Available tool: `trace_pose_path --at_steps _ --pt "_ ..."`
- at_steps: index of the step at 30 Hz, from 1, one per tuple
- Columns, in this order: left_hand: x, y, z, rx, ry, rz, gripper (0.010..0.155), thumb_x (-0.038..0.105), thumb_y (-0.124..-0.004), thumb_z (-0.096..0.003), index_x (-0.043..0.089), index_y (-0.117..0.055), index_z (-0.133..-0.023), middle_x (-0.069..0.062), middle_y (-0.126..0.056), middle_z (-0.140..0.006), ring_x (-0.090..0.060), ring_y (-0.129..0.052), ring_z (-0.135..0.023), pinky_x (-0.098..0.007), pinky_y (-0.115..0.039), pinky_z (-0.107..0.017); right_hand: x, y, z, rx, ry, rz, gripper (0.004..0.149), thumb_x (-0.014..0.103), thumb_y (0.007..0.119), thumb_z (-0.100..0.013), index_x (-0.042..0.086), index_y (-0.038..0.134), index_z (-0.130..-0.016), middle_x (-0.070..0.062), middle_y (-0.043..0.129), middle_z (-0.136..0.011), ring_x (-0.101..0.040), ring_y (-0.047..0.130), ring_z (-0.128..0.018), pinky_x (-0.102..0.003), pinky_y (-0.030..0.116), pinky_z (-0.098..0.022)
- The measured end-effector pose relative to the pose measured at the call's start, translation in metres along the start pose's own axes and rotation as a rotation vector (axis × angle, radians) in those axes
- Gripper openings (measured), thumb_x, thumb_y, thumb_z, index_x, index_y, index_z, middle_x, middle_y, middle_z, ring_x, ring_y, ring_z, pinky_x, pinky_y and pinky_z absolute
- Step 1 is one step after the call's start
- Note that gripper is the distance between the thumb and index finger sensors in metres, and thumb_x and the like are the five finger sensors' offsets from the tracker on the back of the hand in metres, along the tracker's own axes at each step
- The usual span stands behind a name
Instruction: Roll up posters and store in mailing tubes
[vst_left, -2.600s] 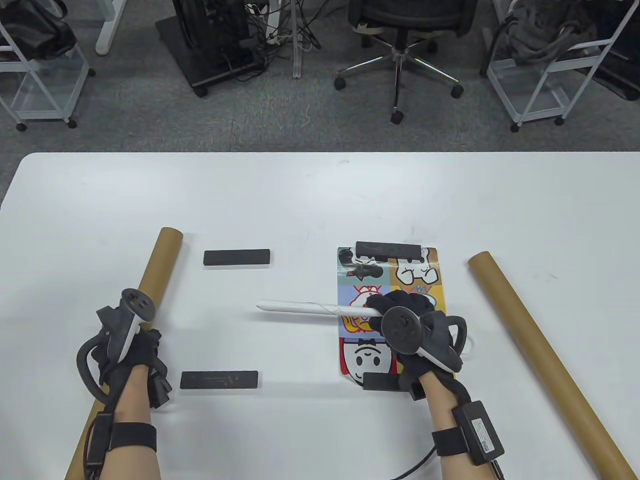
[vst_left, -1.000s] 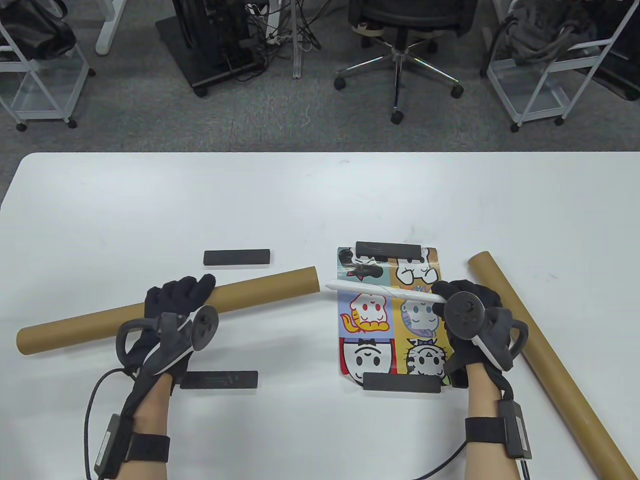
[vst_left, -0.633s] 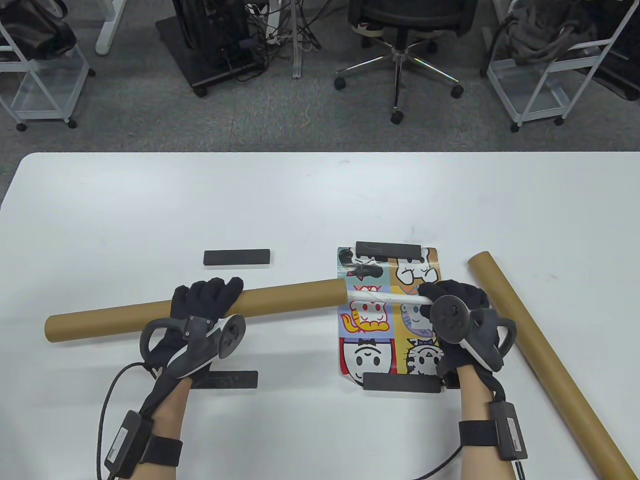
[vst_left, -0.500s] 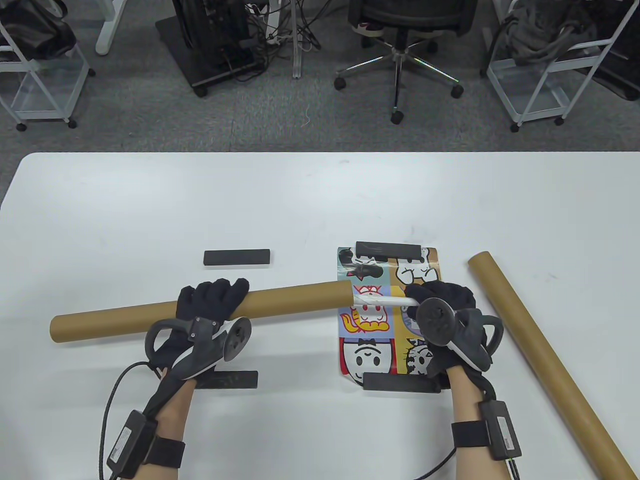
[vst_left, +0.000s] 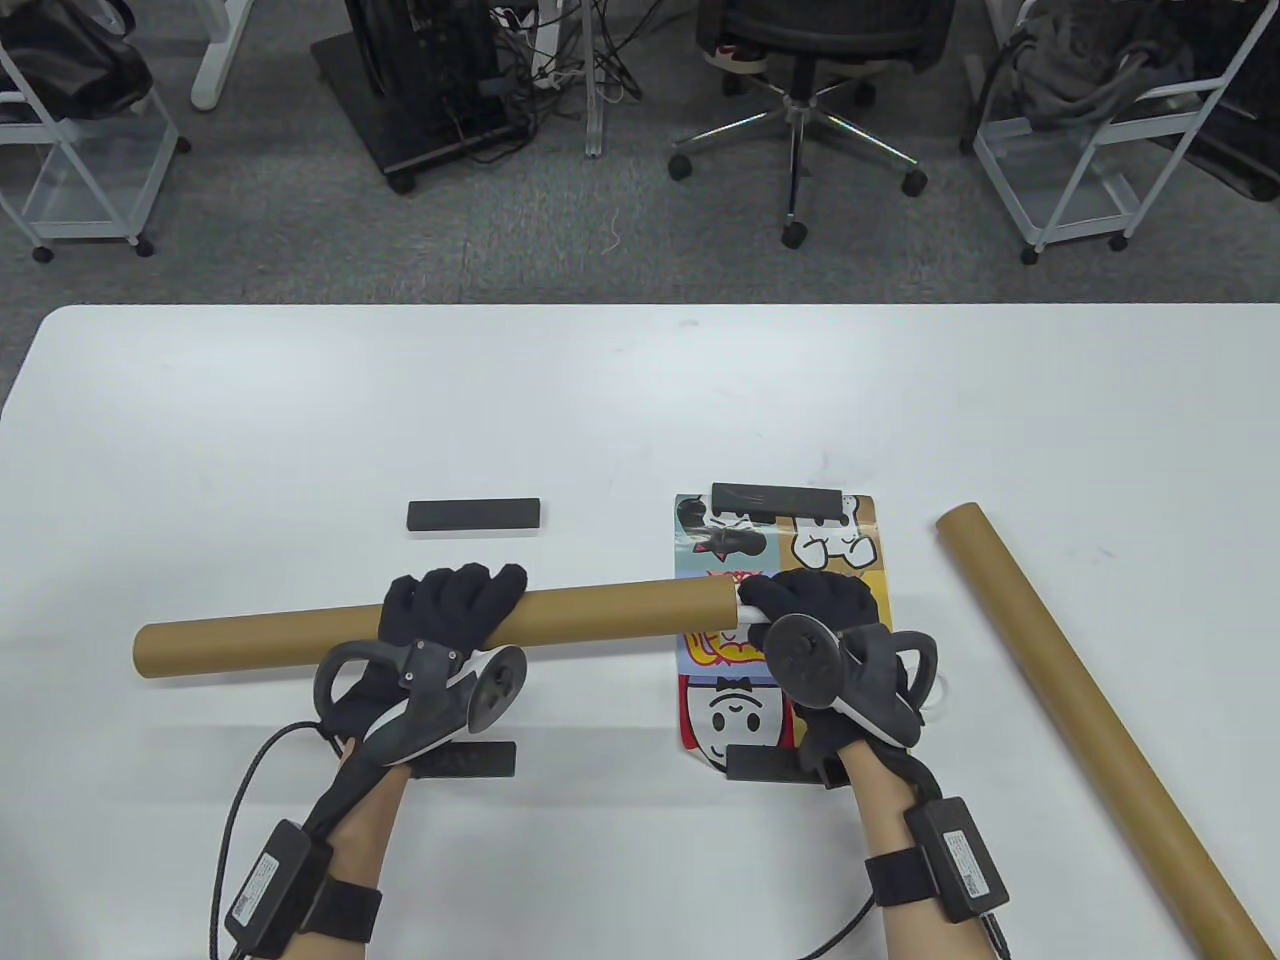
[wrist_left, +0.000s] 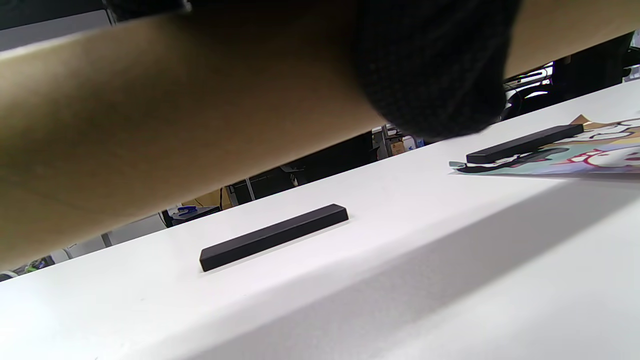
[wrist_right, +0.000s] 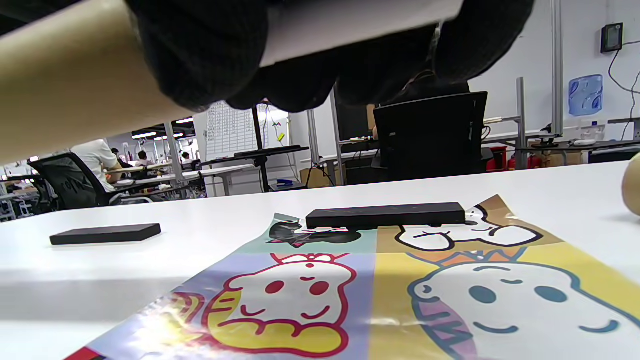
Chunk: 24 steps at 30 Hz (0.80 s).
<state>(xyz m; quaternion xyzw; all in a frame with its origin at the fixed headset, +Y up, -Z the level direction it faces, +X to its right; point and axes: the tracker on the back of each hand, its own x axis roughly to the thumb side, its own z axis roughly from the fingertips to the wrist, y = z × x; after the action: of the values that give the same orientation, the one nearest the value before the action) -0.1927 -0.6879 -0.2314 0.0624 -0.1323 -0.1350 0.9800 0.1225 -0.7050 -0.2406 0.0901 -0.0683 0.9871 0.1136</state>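
My left hand (vst_left: 455, 610) grips a brown mailing tube (vst_left: 300, 632) near its middle and holds it almost level above the table; in the left wrist view the tube (wrist_left: 175, 115) fills the top. My right hand (vst_left: 810, 605) grips a white rolled poster (vst_left: 748, 607) right at the tube's right mouth. Only a short stub of the roll shows; the rest is inside the tube. The right wrist view shows the roll (wrist_right: 350, 25) between my fingers (wrist_right: 200, 50), next to the tube (wrist_right: 65, 100). A flat cartoon poster (vst_left: 830, 545) lies beneath, pinned by black bars (vst_left: 778, 497).
A second brown tube (vst_left: 1090, 720) lies slanted on the table at the right. Two loose black bars lie left of the flat poster, one far (vst_left: 473, 515) and one near (vst_left: 465, 760) by my left wrist. Beyond the white table (vst_left: 640, 400) stand an office chair and carts.
The tube has moved right and my right hand left, so the white roll has slid into the tube's right end. A second ago the roll lay fully outside the tube.
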Motion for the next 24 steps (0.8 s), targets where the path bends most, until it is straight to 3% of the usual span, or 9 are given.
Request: trace_pose_path --at_steps 4,11,14,19,24 --pt "-0.001 0.001 0.0 -0.003 0.005 -0.005 0.083 0.046 -0.085 -0.042 0.043 -0.042 -0.114 0.009 -0.067 -0.117 -0.023 -0.079 -0.106 -0.054 -0.066 -0.083 -0.012 -0.007 0.0 -0.03 0.001 -0.188 0.065 0.038 0.076 -0.045 0.016 0.059 -0.104 -0.017 0.065 -0.107 -0.05 0.068 -0.093 -0.071 0.056 -0.068" --pt "-0.006 0.002 0.001 -0.005 0.031 0.011 0.083 0.046 -0.084 -0.0424 0.042 -0.042 -0.115 0.008 -0.067 -0.117 -0.024 -0.079 -0.105 -0.054 -0.066 -0.083 -0.049 -0.018 0.005 -0.151 0.191 -0.682 0.071 0.039 0.067 -0.05 0.006 0.046 -0.109 -0.026 0.053 -0.113 -0.056 0.056 -0.099 -0.073 0.049 -0.067" --pt "-0.009 0.002 0.001 -0.007 0.043 0.017 0.084 0.046 -0.084 -0.0428 0.041 -0.043 -0.115 0.007 -0.067 -0.116 -0.025 -0.08 -0.105 -0.054 -0.066 -0.082 -0.062 -0.016 0.006 -0.104 0.255 -0.814 0.077 0.04 0.065 -0.051 -0.001 0.037 -0.111 -0.033 0.044 -0.115 -0.06 0.05 -0.1 -0.074 0.046 -0.068" --pt "-0.011 0.001 0.001 -0.013 0.051 0.017 0.083 0.046 -0.084 -0.0429 0.041 -0.043 -0.115 0.007 -0.067 -0.117 -0.025 -0.08 -0.105 -0.054 -0.066 -0.082 -0.064 -0.009 0.005 -0.051 0.255 -0.88 0.081 0.041 0.064 -0.052 -0.004 0.031 -0.111 -0.037 0.038 -0.115 -0.062 0.045 -0.101 -0.074 0.043 -0.067" --pt "-0.012 0.001 0.001 -0.013 0.054 0.019 0.083 0.046 -0.084 -0.0433 0.04 -0.043 -0.115 0.005 -0.068 -0.116 -0.026 -0.079 -0.105 -0.055 -0.066 -0.082 -0.042 -0.005 0.003 0.006 0.18 -0.765 0.08 0.04 0.065 -0.052 -0.004 0.033 -0.11 -0.036 0.04 -0.115 -0.061 0.047 -0.101 -0.074 0.045 -0.067"
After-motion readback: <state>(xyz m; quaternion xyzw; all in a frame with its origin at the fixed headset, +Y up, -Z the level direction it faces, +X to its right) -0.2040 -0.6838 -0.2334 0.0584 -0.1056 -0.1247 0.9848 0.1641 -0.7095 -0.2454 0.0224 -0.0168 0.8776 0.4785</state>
